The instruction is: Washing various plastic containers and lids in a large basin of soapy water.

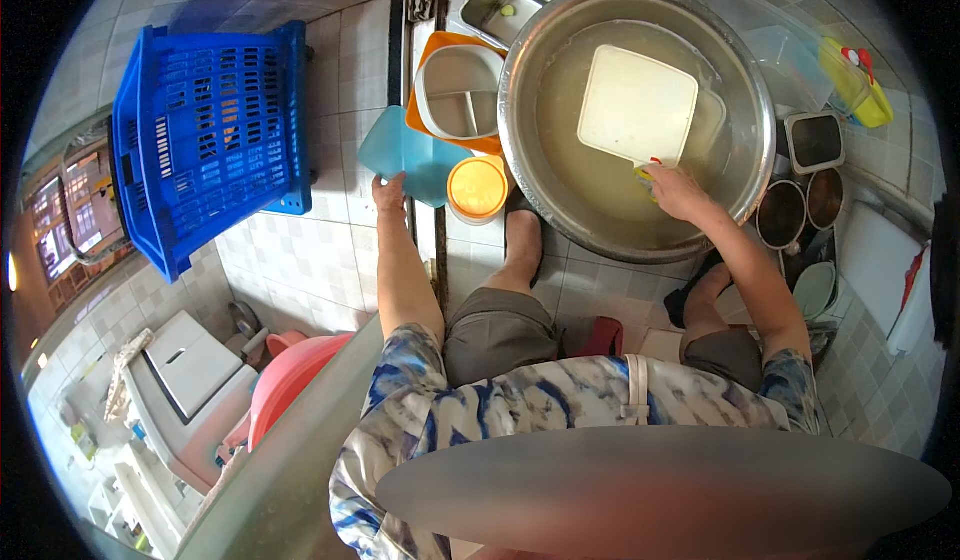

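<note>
In front of me a large round metal basin [517,57] holds cloudy water. A cream-white plastic lid or tray [637,102], flat and squarish, lies in it at the water's surface. A paler rounded shape [710,121] shows in the water beside it. My right hand [679,191] reaches over the basin at the lid's near edge and grips a small yellow thing [643,176] with a bit of red, perhaps a sponge. Low on the left, my left hand [390,191] holds the near edge of a translucent teal plastic container [420,156].
A white divided container [459,61] sits in an orange tub [414,118], near an orange-lidded round container [478,187]. Behind stands a metal pan [480,6]. To the left is a blue crate [214,109]; dark pots [780,213] and a clear plastic bin [784,64] stand right.
</note>
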### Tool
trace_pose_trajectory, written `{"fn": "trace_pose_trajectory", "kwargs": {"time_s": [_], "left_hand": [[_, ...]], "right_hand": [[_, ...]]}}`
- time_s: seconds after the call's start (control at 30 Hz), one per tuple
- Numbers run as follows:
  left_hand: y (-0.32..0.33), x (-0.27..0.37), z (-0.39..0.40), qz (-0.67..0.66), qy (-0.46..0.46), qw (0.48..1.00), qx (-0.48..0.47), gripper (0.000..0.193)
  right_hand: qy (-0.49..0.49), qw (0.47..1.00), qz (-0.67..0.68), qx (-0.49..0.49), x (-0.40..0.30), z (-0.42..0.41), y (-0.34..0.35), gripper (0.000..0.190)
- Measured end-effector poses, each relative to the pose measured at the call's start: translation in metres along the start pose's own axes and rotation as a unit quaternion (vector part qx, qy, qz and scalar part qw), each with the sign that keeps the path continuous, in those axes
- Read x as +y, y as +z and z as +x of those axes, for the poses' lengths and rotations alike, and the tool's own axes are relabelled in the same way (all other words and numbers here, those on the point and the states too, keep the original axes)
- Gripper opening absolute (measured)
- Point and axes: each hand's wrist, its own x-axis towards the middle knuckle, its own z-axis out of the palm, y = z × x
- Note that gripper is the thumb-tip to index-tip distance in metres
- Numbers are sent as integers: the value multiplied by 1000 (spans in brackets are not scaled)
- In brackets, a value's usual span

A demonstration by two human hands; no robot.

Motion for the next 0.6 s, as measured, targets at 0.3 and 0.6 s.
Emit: {"fn": "trace_pose_trajectory", "kwargs": {"time_s": [0.3,0.6], "left_hand": [[34,61,-65,-149,347,918,119,52],[225,66,-169,304,529,746,-265,54]], "right_hand": [[74,996,-37,36,15,7,-41,27],[44,972,-186,135,50,18,37,22]]}}
